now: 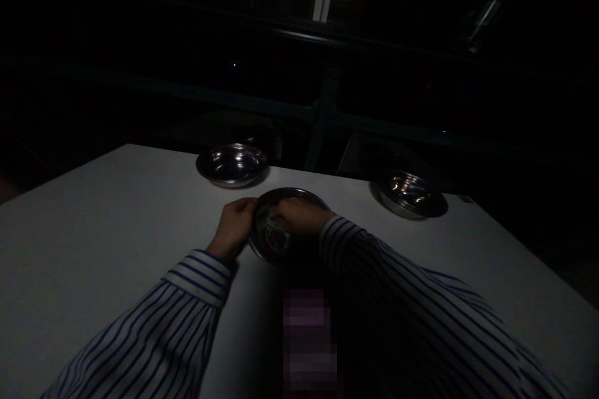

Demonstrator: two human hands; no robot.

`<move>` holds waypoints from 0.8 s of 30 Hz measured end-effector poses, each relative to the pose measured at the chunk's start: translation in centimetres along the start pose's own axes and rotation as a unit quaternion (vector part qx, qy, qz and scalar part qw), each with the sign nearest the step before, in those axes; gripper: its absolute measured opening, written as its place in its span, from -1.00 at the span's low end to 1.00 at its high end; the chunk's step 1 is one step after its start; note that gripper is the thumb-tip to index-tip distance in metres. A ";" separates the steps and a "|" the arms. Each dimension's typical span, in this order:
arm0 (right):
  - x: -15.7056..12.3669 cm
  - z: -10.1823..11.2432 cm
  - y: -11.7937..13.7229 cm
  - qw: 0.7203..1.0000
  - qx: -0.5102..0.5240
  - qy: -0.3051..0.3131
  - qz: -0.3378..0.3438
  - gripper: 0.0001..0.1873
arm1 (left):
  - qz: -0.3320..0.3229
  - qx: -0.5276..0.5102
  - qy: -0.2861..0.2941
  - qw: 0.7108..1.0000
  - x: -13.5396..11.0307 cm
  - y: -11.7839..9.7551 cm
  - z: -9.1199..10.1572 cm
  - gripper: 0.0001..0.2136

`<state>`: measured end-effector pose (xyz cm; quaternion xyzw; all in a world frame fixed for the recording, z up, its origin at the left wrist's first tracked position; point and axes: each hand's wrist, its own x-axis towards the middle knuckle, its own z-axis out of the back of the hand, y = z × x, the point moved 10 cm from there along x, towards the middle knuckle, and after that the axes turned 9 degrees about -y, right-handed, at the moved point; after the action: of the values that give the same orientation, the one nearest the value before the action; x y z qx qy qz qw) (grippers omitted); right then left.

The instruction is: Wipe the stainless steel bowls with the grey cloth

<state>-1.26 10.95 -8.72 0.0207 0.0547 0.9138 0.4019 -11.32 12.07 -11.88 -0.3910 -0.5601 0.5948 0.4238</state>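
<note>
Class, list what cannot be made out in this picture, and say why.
Head view:
1. Right hand: fingertips lost in shadow inside the middle bowl.
2. Pale patch in that bowl: too dim to name.
3. Left hand: its back hides some fingers.
4. Table: near edge cut off by the bottom edge.
5. Bottom centre: covered by pixelation.

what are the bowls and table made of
Left bowl, right bowl and middle bowl: probably polished stainless steel; the outer two show sharp mirror-like glints, the middle a thin shiny rim. Table: smooth white top, perhaps laminate; dim light leaves it open.
</note>
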 end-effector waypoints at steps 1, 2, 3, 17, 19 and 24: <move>-0.1 0.0 -0.6 1.000 -0.003 0.000 -0.008 -0.75 | -0.001 0.004 -0.002 1.000 0.0 0.0 0.0 -0.70; -0.1 0.0 -1.1 1.000 -0.008 -0.001 -0.015 -0.75 | -0.001 0.006 -0.004 1.000 0.0 0.0 0.1 -0.69; -0.3 0.0 -1.6 1.000 -0.012 -0.001 -0.020 -0.75 | 0.000 0.006 -0.006 1.000 0.0 0.0 0.1 -0.69; -0.5 0.2 -0.5 1.000 0.007 -0.017 0.005 -0.72 | 0.008 0.023 -0.026 0.999 -0.2 -0.4 0.6 -0.70; -0.1 -0.1 0.6 0.999 0.019 -0.021 0.027 -0.72 | 0.008 0.019 -0.025 0.999 -0.1 -0.3 0.7 -0.70; 0.3 -0.6 3.2 0.995 0.050 -0.014 0.088 -0.73 | 0.011 0.029 -0.029 0.999 0.0 -0.2 1.1 -0.69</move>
<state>-3.85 8.93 -8.94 0.0585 0.0922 0.9414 0.3191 -12.32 11.74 -11.66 -0.3677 -0.5501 0.6265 0.4119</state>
